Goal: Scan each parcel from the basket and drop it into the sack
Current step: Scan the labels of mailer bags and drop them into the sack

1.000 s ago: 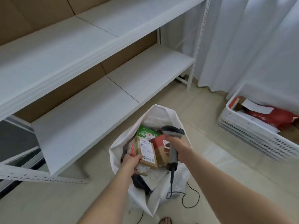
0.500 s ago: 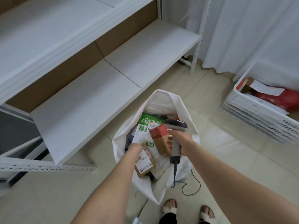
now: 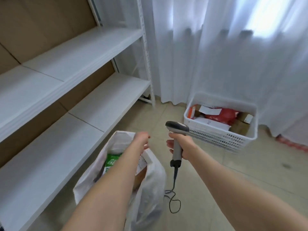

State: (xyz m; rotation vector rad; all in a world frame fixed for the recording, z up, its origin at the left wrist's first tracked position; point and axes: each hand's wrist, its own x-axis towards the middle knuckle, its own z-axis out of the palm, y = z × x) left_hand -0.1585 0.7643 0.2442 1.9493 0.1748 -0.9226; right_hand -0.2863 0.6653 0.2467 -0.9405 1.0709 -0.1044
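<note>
White metal shelving [image 3: 75, 52] on the left. Beside it, the white plastic sack [image 3: 150, 189] gapes open, with a green printed parcel [image 3: 112, 160] inside. The left hand [image 3: 141, 140] hovers over the far rim, fingers loose, holding nothing. The right hand [image 3: 180, 145] grips the grey handheld scanner [image 3: 177, 128]. Far right, the white slatted plastic basket [image 3: 216, 135] holds a red soft parcel [image 3: 223, 115].

Single head-worn camera; wide-angle; faces forward, down toward floor [image 3: 233, 172]

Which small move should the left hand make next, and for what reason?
Probably reach the left hand toward the basket for a parcel. It holds nothing above the sack, a red parcel and others lie in the basket, and the right hand grips the scanner.
</note>
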